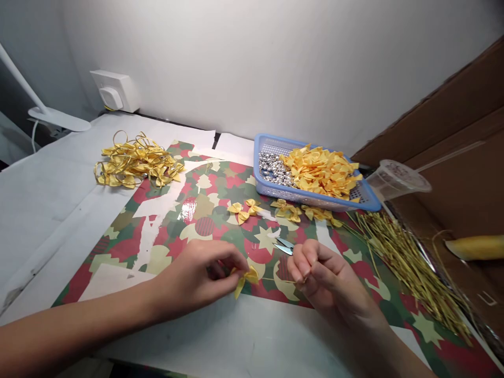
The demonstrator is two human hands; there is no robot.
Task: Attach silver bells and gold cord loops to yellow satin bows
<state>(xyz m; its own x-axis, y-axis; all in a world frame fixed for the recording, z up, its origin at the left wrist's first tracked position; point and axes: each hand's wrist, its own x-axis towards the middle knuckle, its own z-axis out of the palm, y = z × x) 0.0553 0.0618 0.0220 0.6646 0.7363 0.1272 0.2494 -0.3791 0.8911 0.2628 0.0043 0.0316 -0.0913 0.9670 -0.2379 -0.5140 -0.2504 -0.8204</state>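
Observation:
My left hand [199, 275] pinches a small yellow ribbon bow [246, 278] just above the patterned paper [177, 220] on the table. Close beside it, my right hand [321, 275] is curled shut, its fingers pressed together on a thin gold string that I can barely make out. A small pair of metal snips [284, 245] lies on the paper just beyond both hands. Several loose yellow bows [281, 209] lie further back.
A blue basket [271, 143] at the back holds yellow bows and silver bells. A pile of finished bows with gold loops [134, 160] lies back left. A bundle of gold strings [405, 257] and a plastic cup [396, 178] sit right, by brown cardboard [464, 157].

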